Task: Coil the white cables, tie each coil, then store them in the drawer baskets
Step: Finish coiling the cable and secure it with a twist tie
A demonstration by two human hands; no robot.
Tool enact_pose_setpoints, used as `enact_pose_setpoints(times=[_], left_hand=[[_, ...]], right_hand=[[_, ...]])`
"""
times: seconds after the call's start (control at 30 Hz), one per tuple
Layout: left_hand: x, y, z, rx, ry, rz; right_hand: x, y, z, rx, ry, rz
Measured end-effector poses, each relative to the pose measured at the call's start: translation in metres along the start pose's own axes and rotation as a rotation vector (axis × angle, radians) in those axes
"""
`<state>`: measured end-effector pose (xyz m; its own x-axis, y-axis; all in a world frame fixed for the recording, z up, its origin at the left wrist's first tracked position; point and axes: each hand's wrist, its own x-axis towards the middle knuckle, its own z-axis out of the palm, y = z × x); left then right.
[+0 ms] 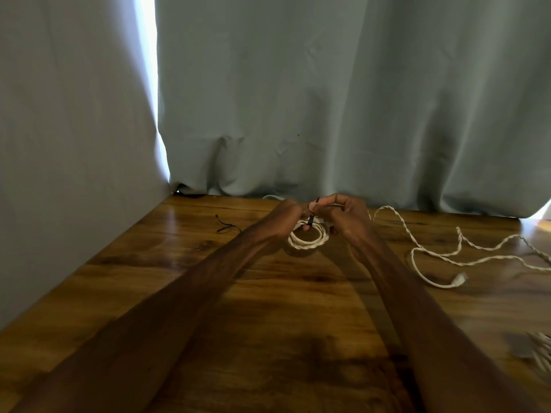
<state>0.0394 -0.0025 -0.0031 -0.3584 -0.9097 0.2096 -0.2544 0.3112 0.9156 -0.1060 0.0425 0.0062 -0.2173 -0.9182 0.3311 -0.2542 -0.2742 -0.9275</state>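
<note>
So the white cable coil (307,241) is up off the wooden surface (268,293), near the far edge and about the middle of the view, hanging just under both hands with its shadow right below it. It's a small ring of a few loops, roughly round but a bit wider left to right, tilted so the open face points back toward the camera. A black tie (312,219) crosses the top of the ring, running pretty much up and down, with its free tip sticking up between the two hands. The left hand (287,216) has its fingers curled in around the upper left of the coil. The right hand (347,217) is on the other side with its fingers (326,202) bunched close together, pinching at the upper part of the tie; it's small and shadowy, so I can't tell exactly which fingertips are on it. Over to the right a second white cable (429,253) lies loose in wavy bends along the surface, its plug (459,279) at the near end. A spare black tie (225,227) lies left of the hands, well apart from the coil. A grey-green curtain (328,99) hangs behind everything, and there's something white and blurry (541,348) at the right edge.
</note>
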Motion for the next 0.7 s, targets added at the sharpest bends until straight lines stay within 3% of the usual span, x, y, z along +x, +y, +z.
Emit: enact_pose_setpoints(times=[0.23,0.5,0.7], left_hand=[[0.002,-0.011,0.004,0.130,0.079,0.096],[-0.007,-0.005,0.015,0.095,0.319,0.242],[-0.008,-0.004,0.017,-0.010,0.396,0.227]], right_hand=[[-0.002,-0.003,-0.001,0.056,-0.006,-0.014],[-0.005,-0.010,-0.003,0.174,0.068,0.056],[-0.005,-0.007,-0.002,0.161,0.041,0.031]])
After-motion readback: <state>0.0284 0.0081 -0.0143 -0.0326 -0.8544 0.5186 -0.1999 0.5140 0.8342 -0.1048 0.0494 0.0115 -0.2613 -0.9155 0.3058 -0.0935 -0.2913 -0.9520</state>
